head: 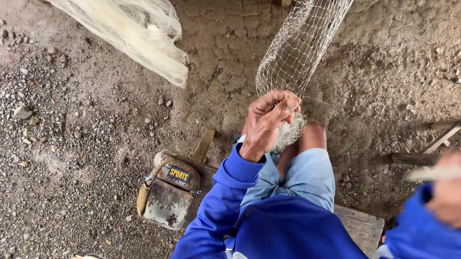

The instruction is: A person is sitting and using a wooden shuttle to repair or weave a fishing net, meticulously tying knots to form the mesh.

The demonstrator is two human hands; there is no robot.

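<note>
Head view, left to right: a camouflage pouch lies on the dirt ground; the left hand has its grip closed on bunched white netting above the knee; the blurred right hand pinches a pale flat stick.

I see bare dirt ground scattered with pebbles at left, a wooden bench at lower right, daylight flat and even.
</note>
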